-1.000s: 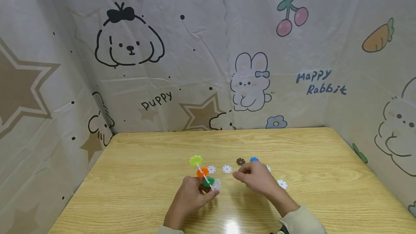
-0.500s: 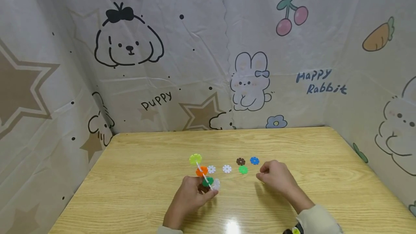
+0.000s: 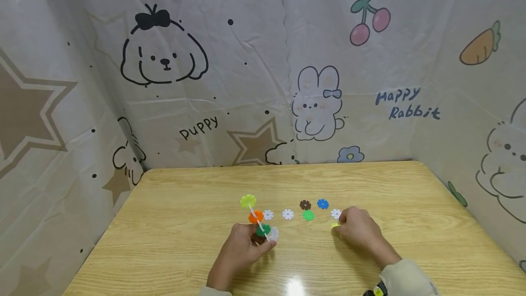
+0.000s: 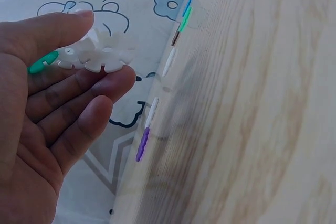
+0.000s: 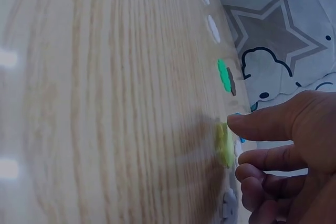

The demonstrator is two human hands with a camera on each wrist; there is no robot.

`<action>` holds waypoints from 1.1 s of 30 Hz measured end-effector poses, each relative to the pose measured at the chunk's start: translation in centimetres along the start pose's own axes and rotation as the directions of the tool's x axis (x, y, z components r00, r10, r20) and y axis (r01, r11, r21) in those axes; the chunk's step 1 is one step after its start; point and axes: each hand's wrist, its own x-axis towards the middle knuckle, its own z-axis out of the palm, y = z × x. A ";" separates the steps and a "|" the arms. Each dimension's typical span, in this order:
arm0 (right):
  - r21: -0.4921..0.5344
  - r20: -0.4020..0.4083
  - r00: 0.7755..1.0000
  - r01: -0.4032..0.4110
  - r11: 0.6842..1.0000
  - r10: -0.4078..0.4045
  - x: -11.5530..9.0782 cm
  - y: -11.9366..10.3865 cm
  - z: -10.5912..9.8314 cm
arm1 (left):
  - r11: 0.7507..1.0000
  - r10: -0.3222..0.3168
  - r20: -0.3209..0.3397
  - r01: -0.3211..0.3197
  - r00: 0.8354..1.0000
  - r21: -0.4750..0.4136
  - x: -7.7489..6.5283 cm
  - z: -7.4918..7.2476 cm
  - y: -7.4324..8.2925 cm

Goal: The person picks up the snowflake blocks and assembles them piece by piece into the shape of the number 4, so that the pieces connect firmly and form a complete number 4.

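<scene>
My left hand (image 3: 242,248) holds a chain of interlocking snowflake discs. Along it are a yellow-green disc (image 3: 248,201), an orange disc (image 3: 255,217), a dark green disc (image 3: 264,230) and whitish discs (image 4: 107,59); part of it is hidden by the fingers. Over on the right, my right hand (image 3: 361,229) pinches a loose yellow disc (image 5: 226,145) at the tabletop, thumb at one edge and index finger at the other. The other right fingers are curled. In the head view that disc shows only as a sliver at the fingertips.
Loose discs lie on the wooden table (image 3: 185,204): brown (image 3: 305,205), blue (image 3: 323,203), green (image 3: 308,215), and several white ones, including a white disc (image 3: 287,214) in the middle. A purple disc (image 4: 142,145) lies farther left. Printed cloth (image 3: 255,58) hangs behind the table.
My right hand has moved right, away from the green and brown discs, to the yellow disc. Those discs are now uncovered. The left hand and its chain have barely moved.
</scene>
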 end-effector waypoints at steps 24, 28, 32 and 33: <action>0.037 -0.008 0.995 0.104 0.994 -0.104 0.0 0.3 0.1 | 1.000 0.024 0.019 -0.024 1.000 -0.008 0.0 0.1 -0.2; 0.088 -0.021 0.991 0.137 0.987 -0.136 -0.2 -0.4 0.2 | 1.000 0.023 0.026 -0.022 0.999 -0.020 0.0 0.3 -0.3; 0.171 0.001 0.988 0.153 0.973 -0.156 -0.4 -1.3 0.1 | 1.000 0.020 0.029 -0.020 0.999 -0.018 0.1 0.3 -0.2; 0.190 0.007 0.986 0.161 0.968 -0.165 -0.4 -1.5 0.1 | 1.000 0.020 0.029 -0.020 0.999 -0.016 0.1 0.4 -0.2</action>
